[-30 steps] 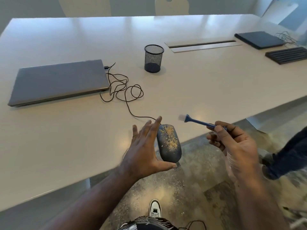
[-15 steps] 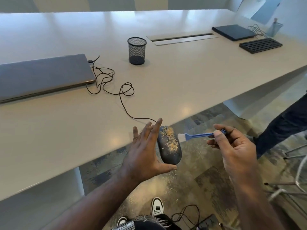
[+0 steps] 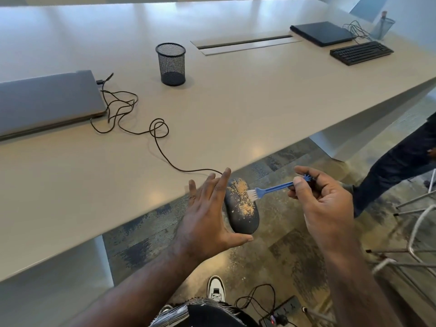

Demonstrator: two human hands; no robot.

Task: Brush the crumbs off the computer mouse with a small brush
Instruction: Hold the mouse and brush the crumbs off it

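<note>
A dark computer mouse [image 3: 243, 215] dusted with tan crumbs [image 3: 243, 197] is held out past the table's front edge, over the floor. My left hand [image 3: 207, 218] holds it from the left side, thumb under its near end and fingers spread along its far side. My right hand [image 3: 323, 204] pinches the blue handle of a small brush [image 3: 266, 190]. The brush's white bristles touch the mouse's right upper side, in the crumbs. The mouse's black cable [image 3: 151, 131] runs back across the table to a closed grey laptop [image 3: 44, 102].
A black mesh pen cup [image 3: 171, 63] stands mid-table on the beige table [image 3: 236, 109]. At the far right lie a dark laptop [image 3: 323, 33] and a black keyboard [image 3: 361, 52]. Another person's leg [image 3: 396, 161] and chair frames [image 3: 415, 234] are at the right; a power strip [image 3: 280, 312] lies on the floor.
The brush has swung from above the mouse down to its right side, and its bristles now touch the crumbs. My left hand keeps the mouse in the same hold; the view shifted left.
</note>
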